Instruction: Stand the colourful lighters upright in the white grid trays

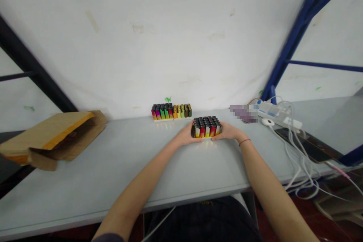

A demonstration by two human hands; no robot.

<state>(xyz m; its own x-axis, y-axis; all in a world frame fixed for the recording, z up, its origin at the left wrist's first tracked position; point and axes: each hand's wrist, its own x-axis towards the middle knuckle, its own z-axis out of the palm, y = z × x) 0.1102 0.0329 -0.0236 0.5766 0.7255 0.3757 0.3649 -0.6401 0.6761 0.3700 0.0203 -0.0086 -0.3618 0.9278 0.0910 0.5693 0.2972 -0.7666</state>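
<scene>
Between my two hands is a tray of lighters, with black tops and red, yellow and silvery bodies standing upright in rows. My left hand grips its left end, and my right hand grips its right end. Whether the tray touches the tabletop I cannot tell. Behind it, against the wall, stand two more groups of lighters: one with black tops and red, purple and green bodies, the other with yellow to dark olive bodies.
An open cardboard box lies on the left of the grey table. At the right are a white power strip, tangled white cables, a dark phone-like device and a blurred-out purple item. Blue frame posts rise there.
</scene>
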